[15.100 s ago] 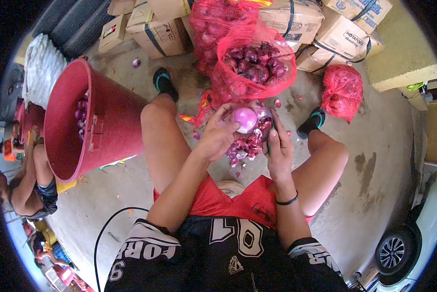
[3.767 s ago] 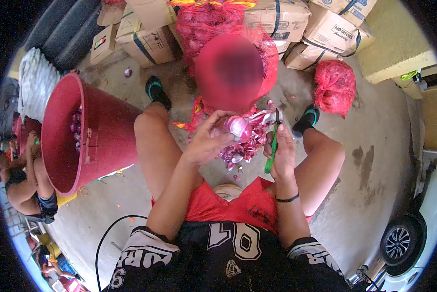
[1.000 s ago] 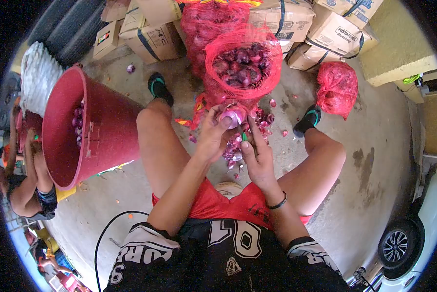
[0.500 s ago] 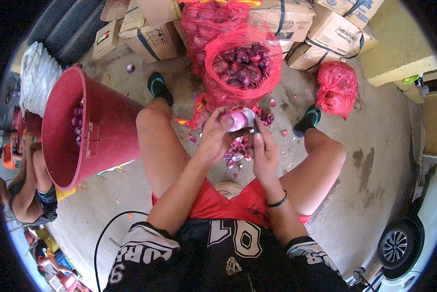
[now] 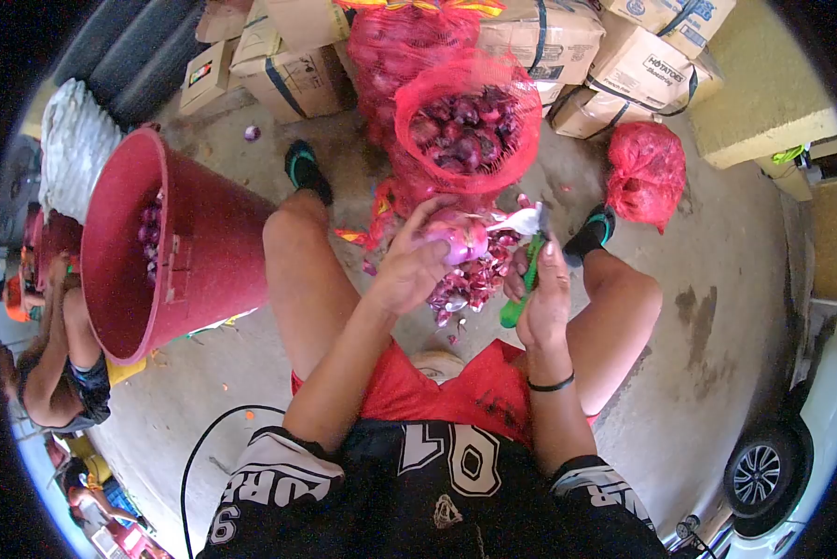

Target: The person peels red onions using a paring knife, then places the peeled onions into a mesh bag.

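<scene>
Fingers of my left hand (image 5: pixel 411 265) wrap round a purple-red onion (image 5: pixel 463 238) in front of my knees. My right hand (image 5: pixel 543 303) grips the green handle of a knife (image 5: pixel 513 312). Its pale blade points up and left toward the onion, with a piece of onion skin by it. Below both hands, a heap of onion skins (image 5: pixel 479 279) lies on the floor between my legs. Just beyond the onion stands an open red mesh sack (image 5: pixel 521 154) filled with red onions.
To my left a large red tub (image 5: pixel 218 242) leans toward me, with onions inside. Cardboard boxes (image 5: pixel 554 42) are stacked at the back. A tied red mesh bag (image 5: pixel 647 177) sits right of my foot. Another person (image 5: pixel 60 359) sits at far left; a car (image 5: pixel 782 466) is at lower right.
My right hand has moved right and away from the onion, bringing the green knife handle into view. The onion has turned in my left hand and shows more purple surface.
</scene>
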`<action>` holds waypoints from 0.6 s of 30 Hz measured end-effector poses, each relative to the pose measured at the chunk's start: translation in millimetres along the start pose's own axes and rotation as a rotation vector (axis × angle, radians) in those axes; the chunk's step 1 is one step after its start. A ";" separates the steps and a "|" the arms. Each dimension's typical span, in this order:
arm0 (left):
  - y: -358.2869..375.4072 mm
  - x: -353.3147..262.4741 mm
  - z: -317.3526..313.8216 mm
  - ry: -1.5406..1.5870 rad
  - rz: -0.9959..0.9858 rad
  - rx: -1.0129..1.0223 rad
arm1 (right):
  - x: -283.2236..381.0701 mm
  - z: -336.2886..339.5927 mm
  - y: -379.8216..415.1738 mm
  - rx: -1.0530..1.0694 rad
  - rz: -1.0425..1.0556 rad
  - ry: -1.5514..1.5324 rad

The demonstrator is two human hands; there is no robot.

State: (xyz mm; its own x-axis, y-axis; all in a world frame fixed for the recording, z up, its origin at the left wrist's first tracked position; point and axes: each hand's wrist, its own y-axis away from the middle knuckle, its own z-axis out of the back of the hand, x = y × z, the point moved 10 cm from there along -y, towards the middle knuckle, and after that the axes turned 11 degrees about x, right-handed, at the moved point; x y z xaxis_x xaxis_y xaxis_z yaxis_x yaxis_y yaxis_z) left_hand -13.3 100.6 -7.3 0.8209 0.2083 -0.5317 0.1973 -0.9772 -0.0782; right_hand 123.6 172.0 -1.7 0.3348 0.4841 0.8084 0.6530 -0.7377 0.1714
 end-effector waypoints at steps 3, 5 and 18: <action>5.1 8.9 10.8 0.003 0.069 -0.013 | 9.6 2.9 -0.7 0.002 0.021 -0.183; 7.3 6.3 16.2 -0.015 0.061 -0.018 | 27.1 19.6 -4.5 -0.008 0.120 -0.136; 5.6 -10.0 22.1 -0.098 -0.081 -0.175 | 15.4 -57.8 15.6 0.271 0.090 1.099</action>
State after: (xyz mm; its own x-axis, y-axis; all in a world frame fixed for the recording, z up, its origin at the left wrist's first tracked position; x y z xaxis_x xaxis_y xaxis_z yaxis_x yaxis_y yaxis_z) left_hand -32.3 92.2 -21.1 0.7440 0.2723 -0.6101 0.3574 -0.9338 0.0191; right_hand 99.7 140.7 45.9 -0.3029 -0.3391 0.8907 0.8269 -0.5582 0.0686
